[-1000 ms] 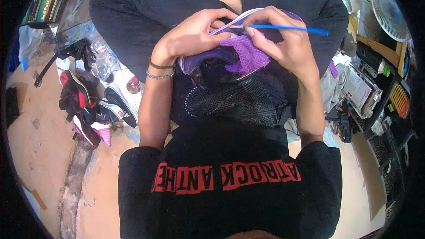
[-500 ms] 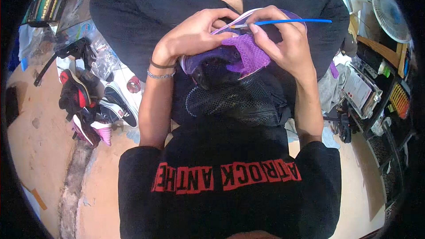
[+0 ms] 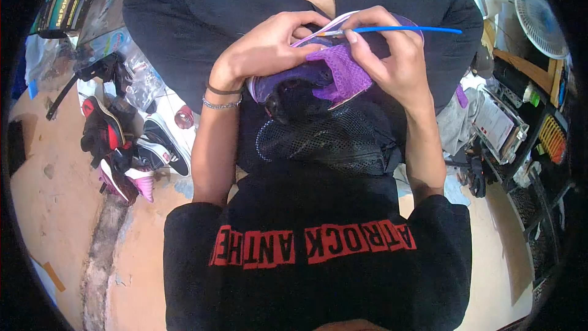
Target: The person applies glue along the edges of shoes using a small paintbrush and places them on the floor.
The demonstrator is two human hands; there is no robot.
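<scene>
A purple and dark-blue shoe [image 3: 346, 76] rests in my lap, with its sole edge partly parted from the upper. My left hand [image 3: 269, 46] grips the shoe from the left, fingers curled over the gap beside the pale sole strip. Between the thumb and fingers of my right hand [image 3: 392, 55] is a thin paintbrush with a blue handle [image 3: 422, 29]. Its tip reaches into the gap between sole and upper, close to my left fingers. Black mesh fabric [image 3: 318, 141] lies under the shoe, against my shirt.
Several shoes, among them a black and white one [image 3: 164, 144], lie on the floor at left. A clear reddish jar [image 3: 184, 117] stands near my left knee, and a dark box [image 3: 64, 12] farther back. At right are a white fan [image 3: 540, 17], a tray of papers [image 3: 499, 125] and a black rack [image 3: 539, 196].
The brush has shifted very slightly in my right hand, its handle end a little farther right and lower. The shoe and my left hand have hardly moved.
</scene>
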